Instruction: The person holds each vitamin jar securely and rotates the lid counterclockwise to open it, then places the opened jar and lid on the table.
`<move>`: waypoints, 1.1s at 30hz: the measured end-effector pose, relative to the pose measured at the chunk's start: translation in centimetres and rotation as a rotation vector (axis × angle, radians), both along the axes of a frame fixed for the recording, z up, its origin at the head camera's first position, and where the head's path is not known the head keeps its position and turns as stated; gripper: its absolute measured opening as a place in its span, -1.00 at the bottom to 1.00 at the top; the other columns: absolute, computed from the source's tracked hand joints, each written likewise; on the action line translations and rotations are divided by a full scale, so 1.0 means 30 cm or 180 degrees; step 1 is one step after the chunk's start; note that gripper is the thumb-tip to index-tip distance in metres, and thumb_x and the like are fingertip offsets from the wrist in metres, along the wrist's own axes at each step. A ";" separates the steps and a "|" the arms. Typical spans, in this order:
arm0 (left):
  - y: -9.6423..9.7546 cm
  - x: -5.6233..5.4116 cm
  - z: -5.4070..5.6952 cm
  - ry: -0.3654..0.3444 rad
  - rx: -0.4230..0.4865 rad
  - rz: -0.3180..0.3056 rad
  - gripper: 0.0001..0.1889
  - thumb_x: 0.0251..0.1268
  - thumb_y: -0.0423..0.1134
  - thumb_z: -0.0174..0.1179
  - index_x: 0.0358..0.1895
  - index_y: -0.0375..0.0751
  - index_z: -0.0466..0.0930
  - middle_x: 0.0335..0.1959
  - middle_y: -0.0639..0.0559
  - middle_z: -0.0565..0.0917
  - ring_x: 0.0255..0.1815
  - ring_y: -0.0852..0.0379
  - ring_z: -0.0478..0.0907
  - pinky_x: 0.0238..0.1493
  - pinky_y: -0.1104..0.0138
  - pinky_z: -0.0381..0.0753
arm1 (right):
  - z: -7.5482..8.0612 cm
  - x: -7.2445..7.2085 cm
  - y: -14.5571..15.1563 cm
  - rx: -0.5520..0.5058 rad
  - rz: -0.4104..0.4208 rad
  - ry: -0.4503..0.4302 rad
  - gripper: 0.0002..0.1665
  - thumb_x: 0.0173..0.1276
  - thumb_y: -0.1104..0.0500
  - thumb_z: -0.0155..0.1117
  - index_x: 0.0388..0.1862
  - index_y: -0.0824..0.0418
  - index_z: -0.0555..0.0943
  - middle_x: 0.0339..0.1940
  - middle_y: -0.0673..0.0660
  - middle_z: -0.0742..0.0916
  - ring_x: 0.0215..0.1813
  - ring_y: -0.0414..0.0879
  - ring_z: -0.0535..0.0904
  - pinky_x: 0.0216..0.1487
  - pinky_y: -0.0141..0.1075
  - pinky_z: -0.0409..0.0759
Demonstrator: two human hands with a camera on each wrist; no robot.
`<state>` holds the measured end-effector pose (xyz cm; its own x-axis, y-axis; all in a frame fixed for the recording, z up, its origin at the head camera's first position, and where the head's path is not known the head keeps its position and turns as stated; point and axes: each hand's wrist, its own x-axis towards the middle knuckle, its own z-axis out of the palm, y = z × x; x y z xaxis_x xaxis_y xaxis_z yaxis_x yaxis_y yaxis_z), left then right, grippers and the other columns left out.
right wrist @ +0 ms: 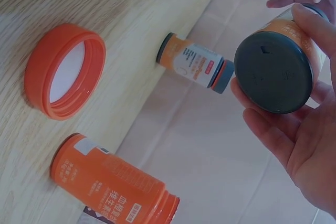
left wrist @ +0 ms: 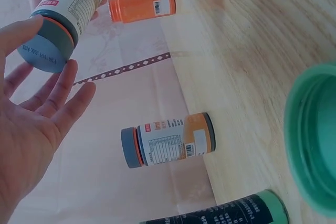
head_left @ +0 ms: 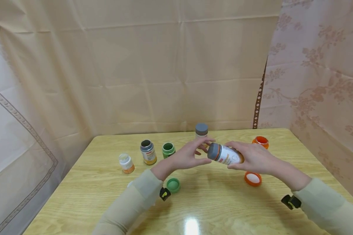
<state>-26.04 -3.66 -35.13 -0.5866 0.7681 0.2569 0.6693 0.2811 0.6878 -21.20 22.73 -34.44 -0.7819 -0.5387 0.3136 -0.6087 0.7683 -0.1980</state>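
Observation:
My right hand grips a supplement bottle around its base, tilted on its side above the table. The bottle has a white and orange label and a grey screw cap pointing left. My left hand is spread around that cap; in the left wrist view its thumb overlaps the cap's edge and the fingertips are right at its rim. From the right wrist view the dark bottle base faces the camera. Behind the left hand, a similar capped bottle stands upright.
Lidless bottles stand on the wooden table: white, grey, green and orange. A green cap lies near the left sleeve, an orange cap below the right hand. Curtains hang behind.

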 end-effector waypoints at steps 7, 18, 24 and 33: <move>0.006 0.000 -0.003 -0.0044 0.0015 -0.0087 -0.41 0.28 -0.26 0.31 0.34 -0.14 0.30 0.09 -0.01 0.50 -0.01 0.20 0.52 -0.06 0.20 0.62 | 0.000 0.003 -0.005 0.0005 0.0046 -0.0024 -0.26 0.04 -0.16 0.53 0.15 0.07 0.51 -0.26 -0.10 0.65 -0.41 -0.28 0.47 -0.48 -0.38 0.42; 0.012 0.010 -0.002 -0.0214 -0.0040 0.0115 -0.50 0.34 -0.14 0.26 0.27 -0.11 0.34 -0.14 0.04 0.57 -0.20 0.23 0.55 -0.16 0.40 0.60 | 0.002 0.007 -0.009 0.0039 0.0035 0.0003 -0.28 0.03 -0.15 0.53 0.15 0.05 0.51 -0.29 -0.12 0.64 -0.44 -0.30 0.46 -0.50 -0.37 0.41; 0.016 0.008 -0.009 -0.0259 -0.0204 0.0354 -0.55 0.37 0.01 0.19 0.19 -0.11 0.37 -0.26 0.12 0.60 -0.26 0.25 0.55 -0.22 0.40 0.56 | 0.003 0.008 -0.011 0.0044 0.0054 0.0034 -0.26 0.03 -0.15 0.54 0.16 0.06 0.50 -0.28 -0.11 0.63 -0.45 -0.30 0.44 -0.51 -0.39 0.40; 0.006 0.013 0.005 -0.0111 -0.0043 0.0167 -0.33 0.25 -0.10 0.34 0.37 -0.01 0.23 0.11 0.10 0.52 -0.02 0.23 0.52 -0.02 0.31 0.53 | 0.009 0.002 -0.004 -0.0006 0.0047 0.0007 -0.24 0.03 -0.14 0.55 0.18 0.08 0.50 -0.26 -0.08 0.64 -0.40 -0.28 0.49 -0.45 -0.36 0.47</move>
